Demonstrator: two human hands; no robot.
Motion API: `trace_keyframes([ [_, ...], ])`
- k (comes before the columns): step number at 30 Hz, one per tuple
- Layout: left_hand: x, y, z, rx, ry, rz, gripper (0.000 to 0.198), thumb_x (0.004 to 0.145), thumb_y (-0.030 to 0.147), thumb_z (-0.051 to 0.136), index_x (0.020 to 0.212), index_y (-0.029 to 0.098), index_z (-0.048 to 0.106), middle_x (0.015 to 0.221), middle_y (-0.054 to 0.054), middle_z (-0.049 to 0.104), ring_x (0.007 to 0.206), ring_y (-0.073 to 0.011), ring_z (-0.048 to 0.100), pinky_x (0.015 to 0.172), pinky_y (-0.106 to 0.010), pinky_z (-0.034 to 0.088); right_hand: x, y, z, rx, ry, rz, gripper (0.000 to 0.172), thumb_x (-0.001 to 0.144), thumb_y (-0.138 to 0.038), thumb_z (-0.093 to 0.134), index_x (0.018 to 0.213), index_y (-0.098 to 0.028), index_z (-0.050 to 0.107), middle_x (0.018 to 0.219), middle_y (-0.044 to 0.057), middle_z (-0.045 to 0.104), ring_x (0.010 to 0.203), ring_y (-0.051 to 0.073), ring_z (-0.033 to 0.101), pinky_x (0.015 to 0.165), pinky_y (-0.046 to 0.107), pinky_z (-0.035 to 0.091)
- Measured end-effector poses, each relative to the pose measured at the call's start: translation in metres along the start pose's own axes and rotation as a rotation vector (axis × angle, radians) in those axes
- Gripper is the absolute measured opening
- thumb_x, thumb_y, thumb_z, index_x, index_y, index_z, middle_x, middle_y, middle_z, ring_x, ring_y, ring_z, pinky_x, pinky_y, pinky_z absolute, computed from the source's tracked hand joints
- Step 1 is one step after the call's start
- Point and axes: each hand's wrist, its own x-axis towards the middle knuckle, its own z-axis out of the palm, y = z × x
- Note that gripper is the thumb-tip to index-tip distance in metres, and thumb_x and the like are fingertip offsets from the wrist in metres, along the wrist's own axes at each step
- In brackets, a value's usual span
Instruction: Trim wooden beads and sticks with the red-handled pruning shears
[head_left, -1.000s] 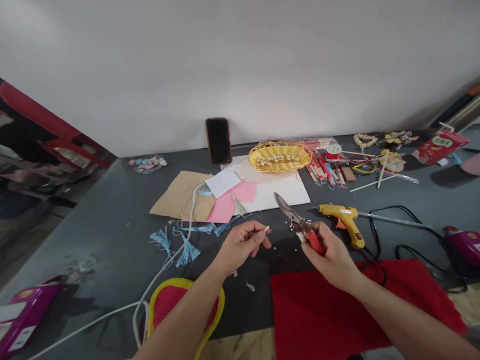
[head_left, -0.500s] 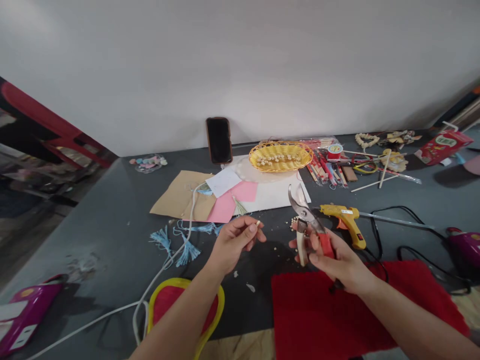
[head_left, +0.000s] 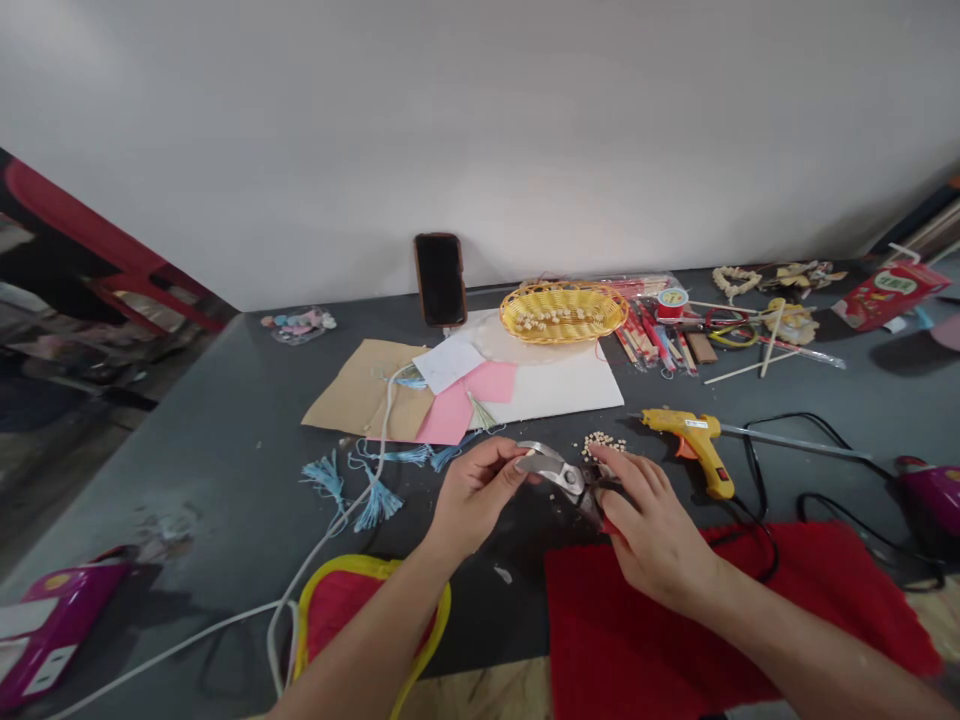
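Observation:
My right hand (head_left: 660, 530) is wrapped around the handles of a pair of pruning shears (head_left: 568, 480), whose metal blades point left. Between the thumb and fingers of my left hand (head_left: 476, 495) is a small pale stick piece (head_left: 531, 453), mostly hidden and right at the blade tips. Whether the blades touch it I cannot tell. Just beyond my right fingers lies a heap of tiny pale cut bits (head_left: 602, 441) on the dark table (head_left: 225, 430).
A yellow glue gun (head_left: 694, 440) lies right of the heap, its black cord trailing right. Red cloth (head_left: 810, 610) covers the front right. Behind are a yellow basket (head_left: 562, 300) with pale bits, a phone (head_left: 440, 280), paper sheets (head_left: 555, 385) and blue tassels (head_left: 377, 505).
The shears have swung from pointing up to pointing left, and their blades are now at the piece in my left hand. My right hand has turned over and moved slightly left.

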Motion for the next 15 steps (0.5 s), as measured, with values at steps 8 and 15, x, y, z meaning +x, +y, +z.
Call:
trace_keyframes([
  [8, 0.0006, 0.0048, 0.0029, 0.067, -0.032, 0.027, 0.030, 0.079, 0.046, 0.068, 0.083, 0.016, 0.068, 0.072, -0.004, 0.068, 0.068, -0.0161, 0.061, 0.064, -0.024, 0.046, -0.0013, -0.0022, 0.0022, 0.015, 0.006, 0.000, 0.032, 0.074, 0.003, 0.047, 0.096, -0.018, 0.056, 0.140, 0.017, 0.042, 0.122, 0.033, 0.043, 0.096, 0.054, 0.043],
  [15, 0.0013, 0.0060, 0.0037, 0.086, -0.047, 0.046, 0.027, 0.081, 0.044, 0.067, 0.080, 0.017, 0.067, 0.071, -0.003, 0.068, 0.067, -0.0158, 0.062, 0.065, -0.025, 0.047, -0.0012, -0.0028, 0.0027, 0.018, 0.012, -0.004, 0.035, 0.073, 0.003, 0.046, 0.098, -0.017, 0.059, 0.138, 0.018, 0.046, 0.122, 0.032, 0.045, 0.095, 0.053, 0.046],
])
